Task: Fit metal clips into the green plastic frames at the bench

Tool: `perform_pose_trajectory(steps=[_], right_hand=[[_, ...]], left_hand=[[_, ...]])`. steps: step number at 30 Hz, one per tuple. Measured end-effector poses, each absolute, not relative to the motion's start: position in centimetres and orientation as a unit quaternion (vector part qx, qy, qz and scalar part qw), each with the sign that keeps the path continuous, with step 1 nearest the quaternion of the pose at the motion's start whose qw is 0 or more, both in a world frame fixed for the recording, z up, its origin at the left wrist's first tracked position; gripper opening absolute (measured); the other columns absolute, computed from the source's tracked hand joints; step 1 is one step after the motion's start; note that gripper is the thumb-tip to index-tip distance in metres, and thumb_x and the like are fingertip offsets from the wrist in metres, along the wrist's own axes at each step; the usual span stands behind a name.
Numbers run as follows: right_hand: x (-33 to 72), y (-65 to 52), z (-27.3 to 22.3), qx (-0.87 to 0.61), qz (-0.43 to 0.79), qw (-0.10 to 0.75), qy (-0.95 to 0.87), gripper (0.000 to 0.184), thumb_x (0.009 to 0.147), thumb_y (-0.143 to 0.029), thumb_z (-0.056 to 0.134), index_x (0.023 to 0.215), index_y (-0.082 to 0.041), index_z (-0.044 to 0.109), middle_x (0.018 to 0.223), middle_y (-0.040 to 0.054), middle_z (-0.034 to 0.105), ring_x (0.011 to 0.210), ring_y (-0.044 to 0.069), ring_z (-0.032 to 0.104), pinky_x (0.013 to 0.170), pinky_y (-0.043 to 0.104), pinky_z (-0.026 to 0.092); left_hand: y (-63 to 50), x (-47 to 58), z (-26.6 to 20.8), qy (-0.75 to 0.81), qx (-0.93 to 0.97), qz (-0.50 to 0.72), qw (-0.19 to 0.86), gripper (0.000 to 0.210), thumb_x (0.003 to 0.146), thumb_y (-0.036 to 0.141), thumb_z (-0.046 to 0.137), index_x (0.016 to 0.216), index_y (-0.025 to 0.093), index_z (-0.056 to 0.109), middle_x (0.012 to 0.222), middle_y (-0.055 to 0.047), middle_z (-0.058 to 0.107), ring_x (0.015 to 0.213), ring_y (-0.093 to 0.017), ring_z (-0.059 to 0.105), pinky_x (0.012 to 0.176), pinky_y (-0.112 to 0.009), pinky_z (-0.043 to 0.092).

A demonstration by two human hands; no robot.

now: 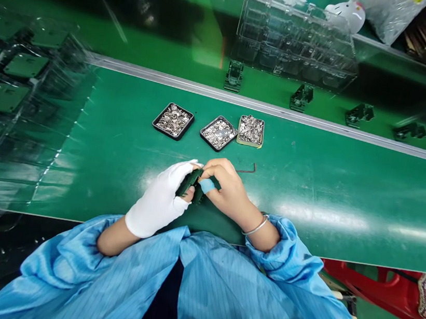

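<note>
My left hand (163, 195), in a white glove with bare fingertips, grips a small dark green moulded part (189, 181) in front of my chest. The fingers of my right hand (225, 184) are pinched together at that part's right side. Blue tape wraps the right thumb. Whatever sits between those fingertips is too small and covered to make out. A thin L-shaped hex key (247, 171) shows just beyond the right hand. Its other end is hidden behind the fingers, so I cannot tell whether it is touched.
Three small trays of metal bits, the left (173, 121), middle (218, 133) and right (251, 131), lie ahead on the green table (121, 142). Clear plastic trays with green plates (3, 97) stand left. Several dark green parts (234, 76) line up behind a metal rail (191, 87).
</note>
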State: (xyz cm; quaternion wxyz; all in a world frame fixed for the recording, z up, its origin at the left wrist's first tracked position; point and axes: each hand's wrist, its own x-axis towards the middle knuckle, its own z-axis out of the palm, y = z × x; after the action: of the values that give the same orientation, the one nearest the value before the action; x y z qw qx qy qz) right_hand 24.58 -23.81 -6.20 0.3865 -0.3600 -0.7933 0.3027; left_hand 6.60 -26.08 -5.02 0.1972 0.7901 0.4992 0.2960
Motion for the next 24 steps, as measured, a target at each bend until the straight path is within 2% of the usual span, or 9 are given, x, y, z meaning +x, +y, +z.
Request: perform_pose_trajectory(steps=[2,8,15,19,24], right_hand=[[24.5,-24.0,-6.2,-0.366,0.304,0.392,-0.787,0.015,0.080,-0.009,0.047,0.086,-0.022,0.052,0.098,0.0064,0.059,0.099,0.018,0.056,0.089,0.035,0.047],[24.4,-24.3,-6.4,-0.363,0.323,0.404,-0.775,0.022,0.075,-0.005,0.045,0.088,-0.022,0.050,0.097,0.0054,0.059,0.095,0.017,0.057,0.086,0.032,0.048],[24.3,-24.6,-6.9,-0.400,0.295,0.383,-0.779,0.031,0.069,0.000,0.039,0.090,-0.022,0.045,0.100,0.0078,0.057,0.099,0.019,0.055,0.088,0.035,0.048],[24.3,-24.3,-7.0,-0.425,0.296,0.356,-0.778,0.027,0.074,-0.002,0.040,0.091,-0.021,0.047,0.098,0.0077,0.057,0.097,0.020,0.055,0.088,0.035,0.048],[25.8,-22.3,-6.0,-0.410,0.312,0.355,-0.780,0.016,0.087,-0.016,0.049,0.101,-0.019,0.055,0.101,0.0061,0.063,0.094,0.018,0.059,0.085,0.031,0.048]], left_hand=[[-25.9,6.9,-5.2,0.506,0.790,0.303,0.166,0.028,0.089,0.026,0.045,0.113,0.017,0.056,0.117,-0.010,0.066,0.112,-0.024,0.062,0.095,-0.037,0.049],[-24.8,7.0,-5.4,0.495,0.815,0.290,0.081,0.023,0.085,0.026,0.046,0.097,0.018,0.064,0.097,-0.009,0.071,0.089,-0.025,0.067,0.081,-0.038,0.052],[-25.5,8.3,-6.4,0.542,0.795,0.273,-0.011,0.024,0.080,0.024,0.049,0.098,0.015,0.060,0.094,-0.014,0.067,0.089,-0.030,0.063,0.075,-0.042,0.048],[-26.1,9.1,-7.2,0.554,0.785,0.275,0.021,0.032,0.077,0.029,0.052,0.105,0.014,0.054,0.099,-0.015,0.062,0.095,-0.032,0.060,0.080,-0.045,0.047],[-25.7,7.8,-8.0,0.533,0.766,0.320,0.166,0.042,0.080,0.039,0.054,0.115,0.016,0.047,0.108,-0.013,0.059,0.100,-0.028,0.060,0.087,-0.043,0.050]])
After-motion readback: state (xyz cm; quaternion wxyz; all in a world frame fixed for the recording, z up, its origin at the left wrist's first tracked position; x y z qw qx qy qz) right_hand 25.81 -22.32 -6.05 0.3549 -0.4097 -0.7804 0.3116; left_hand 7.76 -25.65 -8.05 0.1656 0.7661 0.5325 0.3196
